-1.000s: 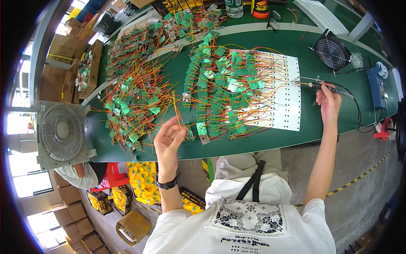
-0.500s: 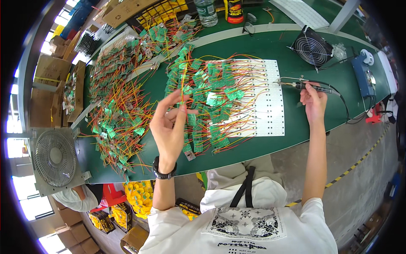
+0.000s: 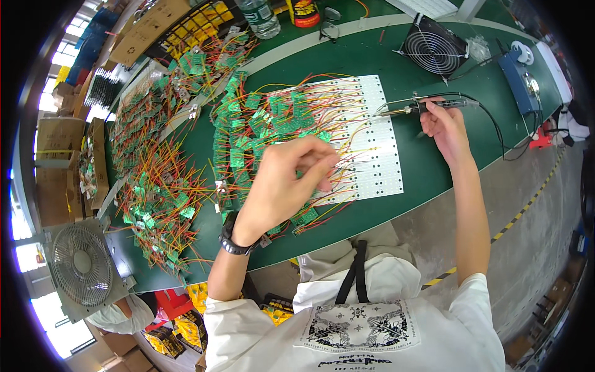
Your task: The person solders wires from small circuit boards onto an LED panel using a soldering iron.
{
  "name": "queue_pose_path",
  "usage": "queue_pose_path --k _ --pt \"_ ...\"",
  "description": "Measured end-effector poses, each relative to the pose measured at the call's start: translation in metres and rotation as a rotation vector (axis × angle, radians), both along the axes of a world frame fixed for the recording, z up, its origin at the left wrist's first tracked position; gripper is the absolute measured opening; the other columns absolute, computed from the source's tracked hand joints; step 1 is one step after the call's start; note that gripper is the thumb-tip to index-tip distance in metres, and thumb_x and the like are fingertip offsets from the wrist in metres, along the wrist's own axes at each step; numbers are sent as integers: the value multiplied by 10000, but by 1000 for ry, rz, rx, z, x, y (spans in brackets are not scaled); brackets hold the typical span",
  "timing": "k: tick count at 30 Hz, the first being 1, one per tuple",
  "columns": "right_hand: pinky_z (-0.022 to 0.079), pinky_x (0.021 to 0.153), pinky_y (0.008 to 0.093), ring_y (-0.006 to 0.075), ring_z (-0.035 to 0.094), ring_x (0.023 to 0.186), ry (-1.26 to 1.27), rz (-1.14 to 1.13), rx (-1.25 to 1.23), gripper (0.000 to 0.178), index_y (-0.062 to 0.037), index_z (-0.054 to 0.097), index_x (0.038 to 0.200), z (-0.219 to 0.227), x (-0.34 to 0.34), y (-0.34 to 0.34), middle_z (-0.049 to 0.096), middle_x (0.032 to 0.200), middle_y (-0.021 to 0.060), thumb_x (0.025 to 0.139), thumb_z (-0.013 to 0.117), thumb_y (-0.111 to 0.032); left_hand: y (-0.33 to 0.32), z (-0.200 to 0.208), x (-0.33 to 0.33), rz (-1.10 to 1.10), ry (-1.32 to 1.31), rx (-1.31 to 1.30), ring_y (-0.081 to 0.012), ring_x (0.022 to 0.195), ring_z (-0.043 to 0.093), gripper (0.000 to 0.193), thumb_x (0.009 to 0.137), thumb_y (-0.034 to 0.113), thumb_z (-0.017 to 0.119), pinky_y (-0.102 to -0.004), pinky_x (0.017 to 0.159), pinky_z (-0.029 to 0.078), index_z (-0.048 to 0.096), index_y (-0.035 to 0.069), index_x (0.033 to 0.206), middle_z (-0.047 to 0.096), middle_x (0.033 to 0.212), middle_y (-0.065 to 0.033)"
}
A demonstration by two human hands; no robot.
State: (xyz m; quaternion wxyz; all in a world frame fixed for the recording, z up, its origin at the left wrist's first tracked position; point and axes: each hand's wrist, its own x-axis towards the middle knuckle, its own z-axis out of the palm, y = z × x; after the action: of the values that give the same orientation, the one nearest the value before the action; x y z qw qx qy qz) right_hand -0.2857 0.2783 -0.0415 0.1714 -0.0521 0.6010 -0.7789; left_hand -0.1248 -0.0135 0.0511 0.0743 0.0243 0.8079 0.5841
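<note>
My right hand (image 3: 445, 129) grips a soldering iron (image 3: 406, 110) with a thin metal feed tube along its top. The iron's tip lies over the right part of a white perforated board (image 3: 385, 149). Over the board's lower middle, my left hand (image 3: 291, 177) is closed, thumb and fingertips together above the wire ends; whatever they pinch is too small to make out. Rows of small green circuit boards (image 3: 282, 118) with red and yellow wires lie along the left of the white board, their wires reaching across it. My left hand covers some of them.
A tangled heap of wired circuit boards (image 3: 155, 211) lies at the left. Toward the back stand a water bottle (image 3: 259, 18), a red-and-yellow can (image 3: 304, 12) and a black fan (image 3: 434, 46). A blue soldering station (image 3: 520, 80) sits far right; a grey fan (image 3: 83, 263) is at the lower left.
My left hand has moved right and nearer, from the circuit boards to the wire ends. The iron's tip has gone farther over the white board. The whole view has shifted a little.
</note>
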Motion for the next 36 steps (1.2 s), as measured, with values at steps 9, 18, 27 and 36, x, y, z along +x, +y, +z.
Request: queue_pose_path --k 9,18,27,36 --pt "420 475 238 134 577 534 69 -53 16 208 56 604 1050 -8 12 3 637 723 110 888 630 -71 34 -47 -54 -42 366 -298 -221 623 616 131 880 27 602 -335 577 477 658 -21 987 613 781 -119" --pt "459 500 259 164 600 557 140 -78 106 223 90 601 1041 -11 13 -1 646 739 134 861 643 -35 44 -74 -54 110 509 -599 -159 500 573 78 786 58 723 -276 446 425 717 52 864 628 712 -35" --pt "470 470 268 176 607 530 162 -70 145 262 101 592 1044 -8 14 -2 648 717 149 846 664 -54 44 -71 -55 147 487 -644 -148 469 566 127 723 0 744 -261 436 429 718 40 841 623 690 -26" --pt "505 497 275 183 627 554 168 -17 128 256 108 601 1052 -10 15 3 661 735 167 847 671 -28 46 -72 -54 151 431 -634 -151 478 574 87 736 -19 742 -263 436 438 701 8 808 612 677 -42"
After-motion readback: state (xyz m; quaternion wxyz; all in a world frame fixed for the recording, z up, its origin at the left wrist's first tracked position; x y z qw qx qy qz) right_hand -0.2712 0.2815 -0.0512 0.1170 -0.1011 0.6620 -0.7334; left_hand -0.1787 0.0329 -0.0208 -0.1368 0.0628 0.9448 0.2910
